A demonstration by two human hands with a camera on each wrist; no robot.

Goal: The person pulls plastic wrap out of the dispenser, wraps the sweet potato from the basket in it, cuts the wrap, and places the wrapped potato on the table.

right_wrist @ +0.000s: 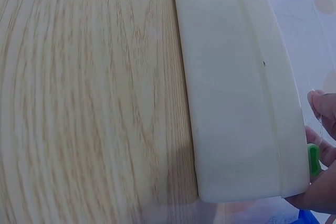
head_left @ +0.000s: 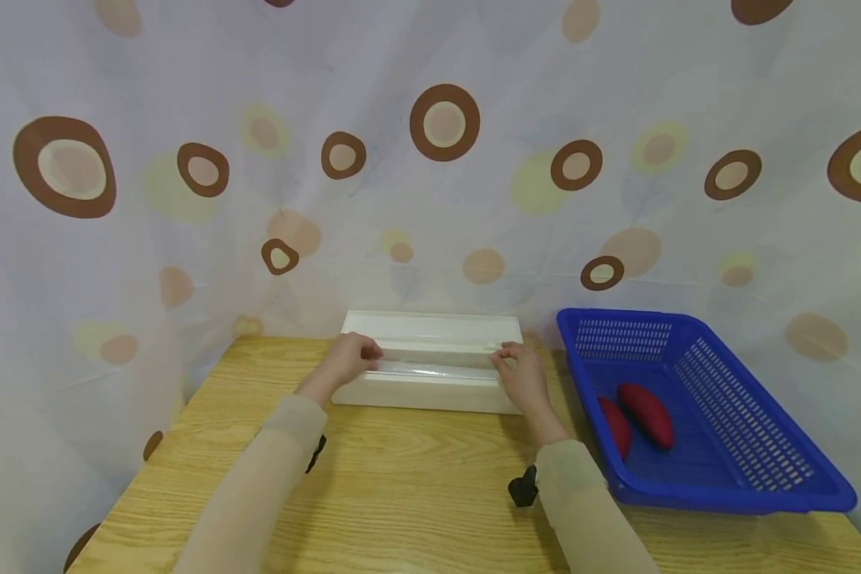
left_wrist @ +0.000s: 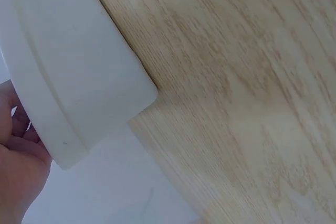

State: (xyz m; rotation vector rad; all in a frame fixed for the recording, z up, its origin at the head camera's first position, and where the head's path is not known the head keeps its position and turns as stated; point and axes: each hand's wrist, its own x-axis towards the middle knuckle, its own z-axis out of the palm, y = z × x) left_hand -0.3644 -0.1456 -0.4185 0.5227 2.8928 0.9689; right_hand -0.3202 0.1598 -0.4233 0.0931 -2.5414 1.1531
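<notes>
A long white dispenser box [head_left: 423, 393] stands at the back of the table, its lid [head_left: 430, 325] raised against the curtain. Clear plastic wrap [head_left: 430, 369] spans the box opening between both hands. At the left end, my left hand [head_left: 349, 356] pinches the wrap with curled fingers; in the left wrist view the box wall hides most of its fingertips. My right hand [head_left: 522, 379] holds the wrap's right end between thumb and fingers. A thin clear edge of it shows at those fingertips in the right wrist view, beside a small green piece [right_wrist: 314, 159] at the box end.
To the right stands a blue plastic basket [head_left: 742, 502] with two dark red elongated items [head_left: 646, 414] inside. The wooden table [head_left: 402, 494] extends in front of the box. A patterned curtain [head_left: 373, 215] hangs directly behind.
</notes>
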